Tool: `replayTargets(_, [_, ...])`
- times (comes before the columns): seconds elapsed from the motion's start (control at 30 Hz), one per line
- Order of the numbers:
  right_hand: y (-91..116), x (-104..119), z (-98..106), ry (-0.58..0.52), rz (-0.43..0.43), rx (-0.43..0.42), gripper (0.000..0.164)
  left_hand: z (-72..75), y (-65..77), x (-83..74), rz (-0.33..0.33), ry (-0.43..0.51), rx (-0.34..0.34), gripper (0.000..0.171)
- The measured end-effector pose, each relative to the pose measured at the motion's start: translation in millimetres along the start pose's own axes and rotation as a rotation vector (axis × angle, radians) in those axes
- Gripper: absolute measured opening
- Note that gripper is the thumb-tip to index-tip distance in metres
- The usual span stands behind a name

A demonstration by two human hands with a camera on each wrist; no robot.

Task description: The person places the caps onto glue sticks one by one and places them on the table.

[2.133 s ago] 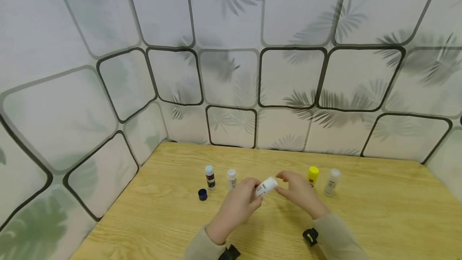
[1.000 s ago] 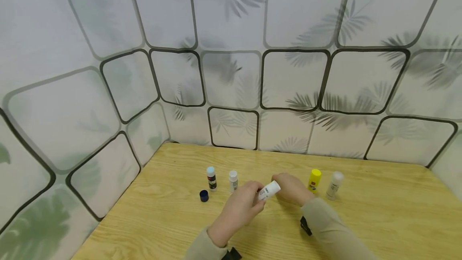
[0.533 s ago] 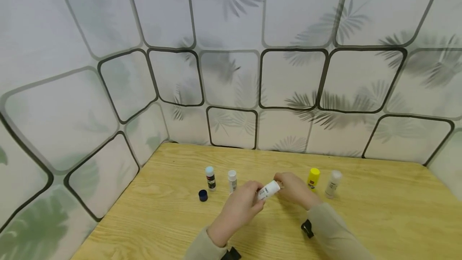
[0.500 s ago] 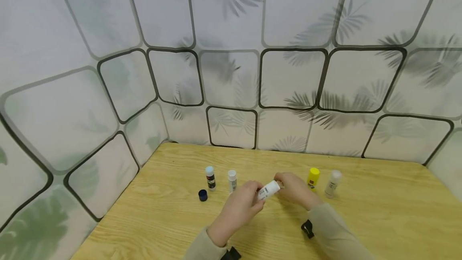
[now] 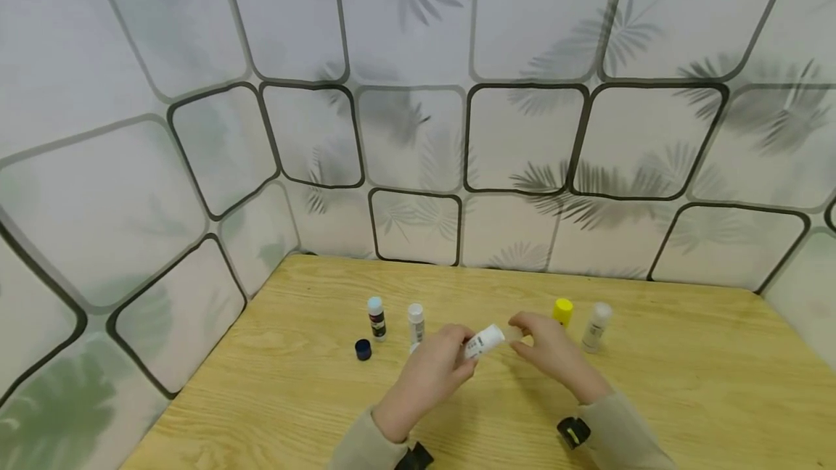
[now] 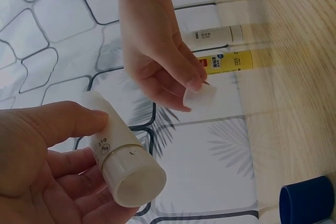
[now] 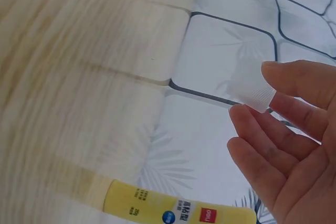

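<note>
In the head view, my left hand (image 5: 427, 372) grips a white glue stick (image 5: 485, 340), tilted with one end up toward the right. The left wrist view has its printed side and the wide round end facing the camera. Just across a small gap, my right hand (image 5: 555, 352) pinches a translucent ribbed cap (image 7: 254, 90) between thumb and fingers. That cap is apart from the glue stick. A yellow glue stick (image 7: 178, 206) stands beyond the right hand, partly hidden by it in the head view.
On the wooden table (image 5: 281, 397) to the left stand a dark glue stick with a pale blue top (image 5: 376, 319) and a white glue stick (image 5: 416, 319). A dark blue cap (image 5: 363, 349) lies before them. Another white glue stick (image 5: 597, 327) is at right. A patterned cloth wall (image 5: 522, 136) rises behind.
My right hand was turned over close to the glue stick's end; it has since rolled back and drawn slightly right, so the cap in its fingers shows. The left hand keeps its hold.
</note>
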State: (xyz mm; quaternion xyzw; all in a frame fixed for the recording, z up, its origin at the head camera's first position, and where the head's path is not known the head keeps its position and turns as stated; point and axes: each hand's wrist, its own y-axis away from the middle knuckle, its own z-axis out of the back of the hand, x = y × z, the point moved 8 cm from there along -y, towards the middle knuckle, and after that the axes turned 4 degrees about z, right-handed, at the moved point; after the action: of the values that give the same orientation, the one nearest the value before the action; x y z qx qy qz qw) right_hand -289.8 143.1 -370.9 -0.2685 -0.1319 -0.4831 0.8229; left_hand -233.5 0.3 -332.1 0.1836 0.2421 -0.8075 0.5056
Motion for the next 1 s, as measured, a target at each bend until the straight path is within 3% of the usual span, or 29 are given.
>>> replayTargets(0.33, [18.5,15.8,21.0,-0.060,0.052,-0.109,0.026,-0.8,-1.0,1.9,-0.001,-0.025,-0.006,0.023])
replayTargets(0.7, [36.1,22.1,40.9,-0.187,0.009,-0.187,0.026,-0.7,-0.3,1.8,-0.012,-0.026,-0.004,0.023])
replayTargets(1.0, [43.3,20.5,43.8,-0.290,-0.042,-0.185,0.028,-2.8,-1.5,2.0,-0.025,-0.026,0.005,0.023])
